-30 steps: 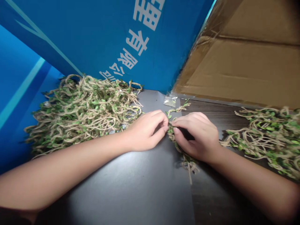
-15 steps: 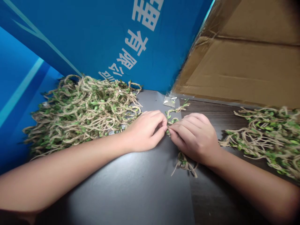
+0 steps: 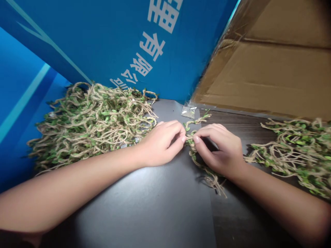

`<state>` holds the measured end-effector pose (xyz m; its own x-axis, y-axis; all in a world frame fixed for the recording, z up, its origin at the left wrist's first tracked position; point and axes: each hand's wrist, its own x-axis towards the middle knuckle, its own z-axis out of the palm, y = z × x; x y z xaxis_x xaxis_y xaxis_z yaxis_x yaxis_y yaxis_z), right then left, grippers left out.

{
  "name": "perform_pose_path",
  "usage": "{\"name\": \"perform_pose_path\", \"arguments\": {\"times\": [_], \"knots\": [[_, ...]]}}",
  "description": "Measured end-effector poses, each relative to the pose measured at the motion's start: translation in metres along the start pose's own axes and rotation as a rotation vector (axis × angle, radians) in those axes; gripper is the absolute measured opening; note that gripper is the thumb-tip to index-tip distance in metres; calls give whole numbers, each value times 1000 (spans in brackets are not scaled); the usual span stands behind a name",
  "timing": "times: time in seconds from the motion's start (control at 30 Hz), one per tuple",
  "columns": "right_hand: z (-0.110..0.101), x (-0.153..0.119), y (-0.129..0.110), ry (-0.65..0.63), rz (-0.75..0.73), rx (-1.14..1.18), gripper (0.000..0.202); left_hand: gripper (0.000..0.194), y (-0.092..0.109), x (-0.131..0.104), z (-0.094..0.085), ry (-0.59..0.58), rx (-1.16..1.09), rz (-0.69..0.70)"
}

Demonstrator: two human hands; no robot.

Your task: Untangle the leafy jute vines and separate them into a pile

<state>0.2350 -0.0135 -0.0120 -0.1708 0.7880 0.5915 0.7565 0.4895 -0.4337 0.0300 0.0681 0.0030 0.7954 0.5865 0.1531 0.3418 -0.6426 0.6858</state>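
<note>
A leafy twine strand [image 3: 192,154] runs between my two hands, from near the small plastic bag down to frayed ends below my right hand. My left hand [image 3: 165,143] pinches the twine between thumb and fingers. Just to its right, my right hand [image 3: 219,146] also pinches the twine, with a small gap between the fingertips of both hands. Part of the strand is hidden under my right hand. A large pile of green-leaved twine [image 3: 103,120] lies beyond my left forearm.
Another twine pile [image 3: 297,155] lies at the right on the dark wood surface [image 3: 240,127]. A grey mat [image 3: 144,206] is under my hands. Behind stand a blue printed panel [image 3: 103,41] and a cardboard sheet [image 3: 279,75]. A small clear bag [image 3: 188,112] lies near them.
My right hand has moved slightly right, away from my left hand, uncovering more of the strand. The strand's lower frayed ends have shifted right. My left hand has hardly moved.
</note>
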Motion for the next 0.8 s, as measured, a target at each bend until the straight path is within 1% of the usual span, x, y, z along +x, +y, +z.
{"name": "perform_pose_path", "arguments": {"times": [0.07, 0.17, 0.2, 0.3, 0.43, 0.53, 0.63, 0.73, 0.8], "knots": [[0, -1, 4, 0, -33, -49, 6, 18, -1, 0, 1, 10, -3, 0], [0, -3, 10, -35, -130, -148, 17, 16, -1, -1, 1, 20, 3, 1], [0, -4, 11, -62, -162, -176, 18, 16, -1, -1, 1, 20, 7, 2], [0, -4, 11, -125, -213, -236, 12, 18, 0, -1, 1, 20, 22, 2], [0, -2, 6, -100, -225, -252, 8, 18, 0, -1, 1, 11, 30, 2], [-1, -2, 3, -52, -214, -200, 12, 16, 1, -1, 0, 12, 27, 8], [-1, -1, 2, -11, -127, -90, 13, 16, 1, 0, 0, -1, 26, 14], [-2, -1, 2, -27, -32, -19, 11, 17, 2, 0, 0, -17, 40, 12], [-2, -1, 3, -29, -37, -28, 10, 17, 2, 0, 0, -15, 47, 11]]}}
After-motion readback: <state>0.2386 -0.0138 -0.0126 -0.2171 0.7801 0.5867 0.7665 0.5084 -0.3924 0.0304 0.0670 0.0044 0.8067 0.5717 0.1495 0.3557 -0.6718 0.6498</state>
